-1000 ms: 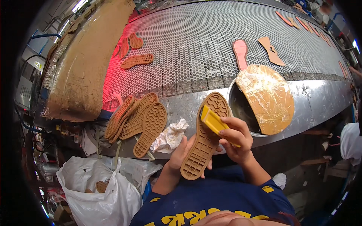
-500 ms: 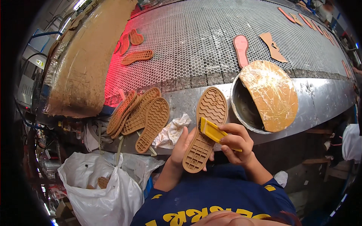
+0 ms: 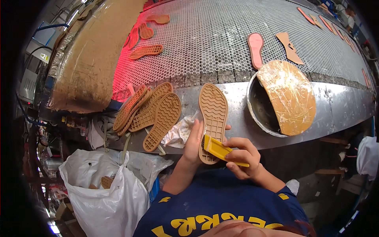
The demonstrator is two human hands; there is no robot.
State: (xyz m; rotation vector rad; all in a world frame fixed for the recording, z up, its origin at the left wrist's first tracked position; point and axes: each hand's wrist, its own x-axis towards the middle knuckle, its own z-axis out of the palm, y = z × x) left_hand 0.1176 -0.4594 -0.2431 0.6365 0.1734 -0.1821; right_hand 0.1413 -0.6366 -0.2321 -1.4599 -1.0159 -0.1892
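Note:
A tan rubber shoe sole [image 3: 214, 103] is gripped by its edges in my left hand [image 3: 192, 147], tread side up, with fingertips showing at its right edge. My right hand [image 3: 244, 156] pinches a yellow plastic-handled brush [image 3: 221, 151]. The brush's working edge lies against the narrower heel end of the sole and is mostly hidden. Left of my hands, several similar soles [image 3: 162, 120] overlap at the front of the metal table. A crumpled whitish cloth or paper [image 3: 179, 133] lies between that pile and my left hand.
A round pot [image 3: 253, 112], partly covered by a plastic-wrapped board [image 3: 292, 98], stands to the right. Behind runs a mesh conveyor belt [image 3: 205, 43] bearing soles and a pink insole [image 3: 256, 49]. A white sack [image 3: 106, 209] hangs at lower left, soles inside.
The brush has moved from the sole's middle down to its heel end. My left hand has shifted the sole slightly away and left. Another sole now shows at the belt's far left.

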